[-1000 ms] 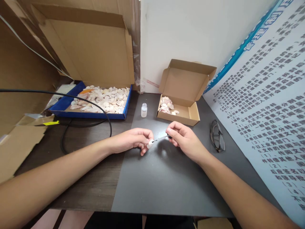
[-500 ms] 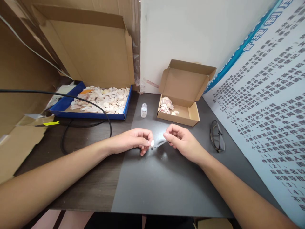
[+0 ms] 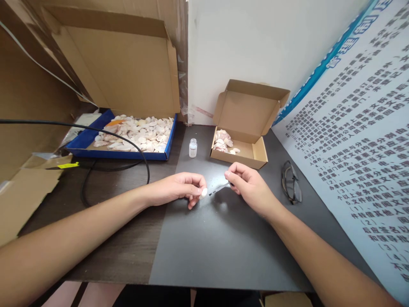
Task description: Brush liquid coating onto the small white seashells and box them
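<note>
My left hand (image 3: 179, 188) is closed, pinching a small white shell (image 3: 204, 193) between thumb and fingertips above the grey mat. My right hand (image 3: 251, 187) is closed around a thin, pale, see-through stick-like tool (image 3: 219, 189) with dark marks near its tip. The tool points left, its tip a short way from the shell. Its exact kind is too small to make out, and its rear end is hidden in my fingers. Beyond both hands, a small clear bottle (image 3: 193, 149) with a white label stands upright.
At back left, an open blue-sided box (image 3: 128, 155) holds many shells. A smaller open cardboard box (image 3: 238, 160) at back right has several shells inside. Black glasses (image 3: 291, 183) lie to the right. A black cable (image 3: 145, 160) loops at left; a printed poster (image 3: 367, 140) leans at right.
My right hand has drawn slightly right and up with the tool, whose tip has come away from the shell. My left hand stays in place, still pinching the shell.
</note>
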`<state>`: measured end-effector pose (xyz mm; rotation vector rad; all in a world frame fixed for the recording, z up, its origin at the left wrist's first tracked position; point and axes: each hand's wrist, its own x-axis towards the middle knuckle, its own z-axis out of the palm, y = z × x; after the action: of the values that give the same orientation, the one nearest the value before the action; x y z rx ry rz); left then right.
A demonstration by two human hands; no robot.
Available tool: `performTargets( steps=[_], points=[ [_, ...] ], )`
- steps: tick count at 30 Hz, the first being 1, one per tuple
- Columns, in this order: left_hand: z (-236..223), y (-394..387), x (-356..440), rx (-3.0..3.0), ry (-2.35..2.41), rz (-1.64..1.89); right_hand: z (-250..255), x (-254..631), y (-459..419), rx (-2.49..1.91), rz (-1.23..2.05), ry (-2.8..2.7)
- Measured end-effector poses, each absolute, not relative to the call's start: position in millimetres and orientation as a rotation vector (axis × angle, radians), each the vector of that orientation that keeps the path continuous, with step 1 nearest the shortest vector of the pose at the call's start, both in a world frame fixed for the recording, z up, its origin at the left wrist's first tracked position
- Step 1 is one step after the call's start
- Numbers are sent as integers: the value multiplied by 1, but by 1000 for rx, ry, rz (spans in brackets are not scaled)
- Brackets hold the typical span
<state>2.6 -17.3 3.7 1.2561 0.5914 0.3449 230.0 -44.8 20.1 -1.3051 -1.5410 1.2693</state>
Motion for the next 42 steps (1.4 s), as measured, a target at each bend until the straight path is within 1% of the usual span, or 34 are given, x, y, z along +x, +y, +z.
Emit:
performTargets(
  steps=[5, 11, 16, 22, 28, 33, 37, 42],
  points=[
    [5, -18, 3, 1267, 608, 340, 21, 229, -46, -1304, 1284, -1545],
    [4, -17, 2, 1284, 593, 335, 21, 229, -46, -1337, 1212, -1602],
    [5, -17, 3, 1277, 607, 335, 21, 228, -46, -1286, 1263, -1562],
    [5, -17, 3, 1275, 605, 341, 22, 228, -47, -1325, 1181, -1626],
    [4, -17, 3, 1251, 604, 345, 22, 228, -47, -1246, 1242, -1586],
    [4, -18, 3, 1249, 607, 349, 22, 228, -48, -1282, 1217, -1637],
    [5, -18, 3, 1251, 614, 347, 21, 228, -48, -1245, 1256, -1583],
    [5, -18, 3, 1244, 605, 347, 21, 228, -47, -1280, 1208, -1635]
  ],
)
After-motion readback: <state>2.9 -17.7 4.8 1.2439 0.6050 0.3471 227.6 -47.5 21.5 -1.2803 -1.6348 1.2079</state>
